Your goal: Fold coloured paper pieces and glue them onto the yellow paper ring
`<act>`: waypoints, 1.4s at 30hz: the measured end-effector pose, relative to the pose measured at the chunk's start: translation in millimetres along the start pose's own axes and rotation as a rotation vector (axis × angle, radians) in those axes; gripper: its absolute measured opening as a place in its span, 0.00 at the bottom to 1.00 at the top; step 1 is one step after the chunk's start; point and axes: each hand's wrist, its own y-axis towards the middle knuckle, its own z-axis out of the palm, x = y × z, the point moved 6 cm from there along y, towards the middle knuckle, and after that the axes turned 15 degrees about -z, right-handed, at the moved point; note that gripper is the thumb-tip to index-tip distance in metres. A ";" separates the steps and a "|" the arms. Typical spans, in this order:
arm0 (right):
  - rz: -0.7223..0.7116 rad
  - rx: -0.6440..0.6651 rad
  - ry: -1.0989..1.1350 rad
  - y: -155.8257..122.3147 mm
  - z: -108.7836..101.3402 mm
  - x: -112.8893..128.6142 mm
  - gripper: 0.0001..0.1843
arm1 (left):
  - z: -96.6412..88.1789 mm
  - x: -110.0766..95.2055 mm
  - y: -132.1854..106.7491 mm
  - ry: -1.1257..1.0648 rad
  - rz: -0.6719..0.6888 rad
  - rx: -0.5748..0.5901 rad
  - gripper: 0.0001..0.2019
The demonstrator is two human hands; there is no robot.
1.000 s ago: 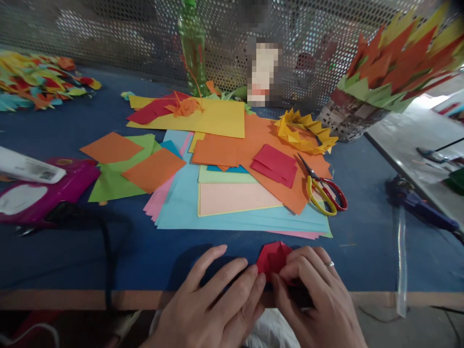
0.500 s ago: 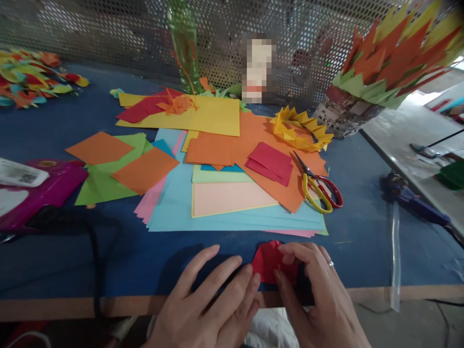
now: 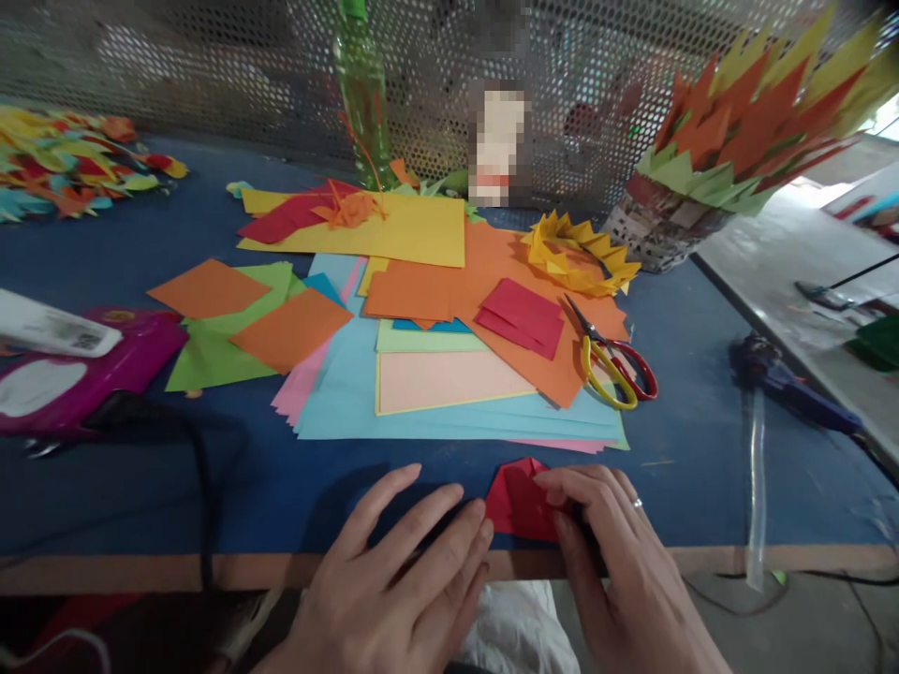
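Observation:
A small piece of folded red paper (image 3: pixel 518 505) lies at the front edge of the blue table. My left hand (image 3: pixel 404 576) rests with spread fingers, its fingertips against the paper's left side. On the other side, my right hand (image 3: pixel 618 543) pinches the paper's right part between thumb and fingers, which hide that end. Beyond the hands are stacked coloured sheets, light blue paper (image 3: pixel 337 412) at the front and a cut stack of red paper squares (image 3: pixel 521 316) on orange paper. Scissors (image 3: pixel 610 360) with yellow and red handles lie on the sheets.
A glue gun (image 3: pixel 793 384) with a clear stick lies at right. Behind it stand a paper-leaved pot (image 3: pixel 667 225) and a yellow zigzag paper ring (image 3: pixel 580 257). A magenta device (image 3: pixel 133 351) with a black cable sits left. A green bottle (image 3: pixel 365 103) stands by the mesh panel.
My right thumb has shifted right along the red paper, uncovering more of its middle. My left hand keeps its place at the paper's side. The whole view has shifted slightly.

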 end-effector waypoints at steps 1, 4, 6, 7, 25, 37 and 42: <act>-0.002 -0.003 0.004 -1.1 -0.6 -0.4 0.16 | -0.5 0.1 0.5 -0.002 0.002 0.006 0.11; 0.014 -0.052 0.043 -1.7 -5.8 -3.0 0.14 | -3.5 -0.3 2.9 -0.010 -0.003 -0.018 0.11; 0.041 -0.078 0.108 1.0 -9.5 -5.6 0.14 | -5.0 -1.5 5.1 -0.013 -0.001 -0.039 0.11; 0.054 -0.077 0.135 3.6 -10.7 -6.7 0.14 | -5.7 -2.2 6.1 -0.014 0.002 -0.051 0.10; -0.072 0.268 0.084 50.4 -2.4 6.0 0.07 | -3.3 -2.1 -1.8 -0.004 0.007 -0.092 0.11; -0.196 0.163 0.229 40.5 -1.4 3.5 0.08 | 16.6 -26.5 -29.9 0.184 -0.077 -0.191 0.20; -0.159 0.051 0.199 34.9 -0.6 1.8 0.07 | 25.0 -28.1 -30.7 0.222 -0.126 -0.201 0.22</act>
